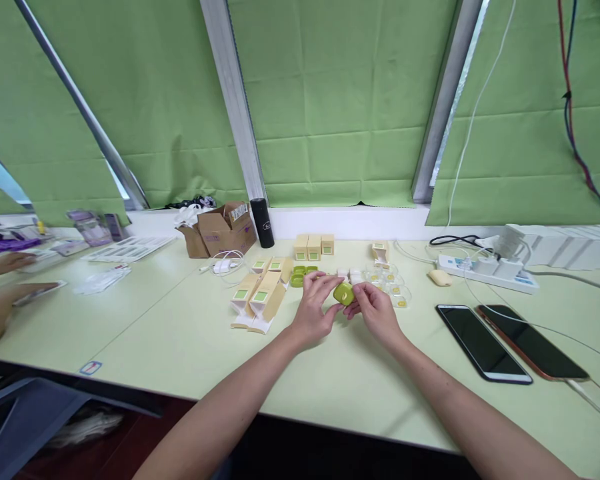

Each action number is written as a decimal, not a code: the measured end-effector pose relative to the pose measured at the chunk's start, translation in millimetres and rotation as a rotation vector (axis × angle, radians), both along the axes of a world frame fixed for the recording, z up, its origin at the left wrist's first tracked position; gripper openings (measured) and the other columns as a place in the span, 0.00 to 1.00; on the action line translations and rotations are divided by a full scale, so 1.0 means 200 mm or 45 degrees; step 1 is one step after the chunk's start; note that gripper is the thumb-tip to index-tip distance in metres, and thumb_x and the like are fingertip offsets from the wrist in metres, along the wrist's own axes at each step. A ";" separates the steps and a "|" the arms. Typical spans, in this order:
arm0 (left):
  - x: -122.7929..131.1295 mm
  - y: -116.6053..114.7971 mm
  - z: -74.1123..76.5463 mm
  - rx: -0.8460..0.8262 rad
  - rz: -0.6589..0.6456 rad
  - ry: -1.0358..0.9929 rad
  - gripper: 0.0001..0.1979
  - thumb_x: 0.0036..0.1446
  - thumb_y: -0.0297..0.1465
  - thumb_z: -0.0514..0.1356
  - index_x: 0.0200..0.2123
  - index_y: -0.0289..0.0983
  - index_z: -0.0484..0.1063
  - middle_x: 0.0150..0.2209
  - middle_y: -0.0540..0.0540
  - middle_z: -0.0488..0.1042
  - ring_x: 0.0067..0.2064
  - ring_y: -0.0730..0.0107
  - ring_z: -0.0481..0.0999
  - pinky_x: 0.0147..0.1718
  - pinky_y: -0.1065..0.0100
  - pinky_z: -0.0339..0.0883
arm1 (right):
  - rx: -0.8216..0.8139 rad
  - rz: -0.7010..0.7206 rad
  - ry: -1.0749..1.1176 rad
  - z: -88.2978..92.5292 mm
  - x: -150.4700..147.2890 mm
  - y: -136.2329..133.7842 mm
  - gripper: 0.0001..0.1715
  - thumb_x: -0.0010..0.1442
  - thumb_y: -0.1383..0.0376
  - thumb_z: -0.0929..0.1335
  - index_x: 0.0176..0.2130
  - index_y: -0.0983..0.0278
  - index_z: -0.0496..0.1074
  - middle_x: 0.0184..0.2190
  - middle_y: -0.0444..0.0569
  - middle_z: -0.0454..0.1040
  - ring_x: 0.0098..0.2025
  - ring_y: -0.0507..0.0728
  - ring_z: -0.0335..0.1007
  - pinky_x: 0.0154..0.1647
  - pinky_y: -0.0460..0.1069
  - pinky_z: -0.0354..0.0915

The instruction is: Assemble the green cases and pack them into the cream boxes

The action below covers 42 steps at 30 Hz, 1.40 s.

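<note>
Between my two hands, a small olive-green case with rounded corners and a pale mark on its face is held above the table. The fingers of my left hand grip it from the left. My right hand pinches its right side. Just behind my left hand lie several green cases, partly hidden by the fingers. Clear round plastic pieces with yellow centres sit beyond my right hand. To the left stand tan cardboard boxes with green squares and open white flaps.
Small tan boxes and an open one stand farther back. A brown carton and a black bottle are by the wall. Two phones and a power strip lie right. Another person's hands are far left.
</note>
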<state>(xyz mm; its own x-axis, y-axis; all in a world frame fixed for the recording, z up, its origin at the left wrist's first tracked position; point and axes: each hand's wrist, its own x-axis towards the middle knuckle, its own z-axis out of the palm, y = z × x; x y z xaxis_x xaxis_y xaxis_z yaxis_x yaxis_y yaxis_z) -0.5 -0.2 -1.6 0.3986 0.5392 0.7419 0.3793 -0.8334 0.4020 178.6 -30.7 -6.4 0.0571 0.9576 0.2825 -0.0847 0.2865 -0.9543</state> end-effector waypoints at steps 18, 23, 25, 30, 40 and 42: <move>-0.01 0.04 0.00 -0.305 -0.024 0.031 0.23 0.57 0.31 0.71 0.57 0.45 0.76 0.52 0.43 0.73 0.57 0.54 0.66 0.61 0.50 0.63 | -0.021 -0.115 -0.256 -0.05 0.03 0.03 0.32 0.65 0.37 0.63 0.37 0.61 0.75 0.22 0.45 0.75 0.19 0.55 0.67 0.21 0.50 0.62; 0.00 0.10 -0.01 -0.527 0.066 -0.322 0.22 0.52 0.32 0.73 0.51 0.41 0.78 0.50 0.43 0.76 0.48 0.61 0.72 0.49 0.59 0.68 | 0.185 -0.352 -0.781 -0.09 0.07 0.04 0.15 0.69 0.57 0.63 0.45 0.60 0.76 0.30 0.47 0.78 0.31 0.59 0.73 0.37 0.53 0.66; 0.00 0.13 -0.02 -0.688 0.046 -0.467 0.23 0.50 0.34 0.74 0.51 0.39 0.77 0.46 0.43 0.77 0.42 0.66 0.72 0.44 0.63 0.69 | 0.267 -0.414 -0.997 -0.10 0.08 0.05 0.14 0.68 0.63 0.63 0.48 0.61 0.75 0.35 0.50 0.79 0.38 0.61 0.74 0.41 0.54 0.65; -0.02 0.20 -0.04 -1.013 -0.159 -0.763 0.32 0.38 0.34 0.79 0.47 0.34 0.75 0.41 0.44 0.78 0.41 0.69 0.77 0.44 0.64 0.72 | 0.406 -0.522 -1.498 -0.11 0.06 0.08 0.15 0.65 0.68 0.66 0.51 0.64 0.73 0.46 0.56 0.78 0.48 0.65 0.68 0.47 0.56 0.62; -0.02 0.21 -0.05 -1.092 -0.270 -0.882 0.33 0.32 0.27 0.80 0.45 0.34 0.73 0.43 0.44 0.80 0.43 0.65 0.81 0.50 0.59 0.76 | 0.426 -0.548 -1.922 -0.06 0.01 0.17 0.13 0.65 0.67 0.68 0.50 0.64 0.74 0.49 0.60 0.74 0.51 0.67 0.63 0.48 0.58 0.56; -0.03 0.21 -0.05 -1.066 -0.254 -0.886 0.34 0.32 0.26 0.79 0.45 0.35 0.73 0.44 0.43 0.80 0.44 0.64 0.81 0.49 0.59 0.76 | 0.438 -0.553 -1.961 -0.06 0.00 0.18 0.11 0.66 0.68 0.66 0.47 0.65 0.75 0.48 0.61 0.74 0.50 0.67 0.63 0.48 0.58 0.56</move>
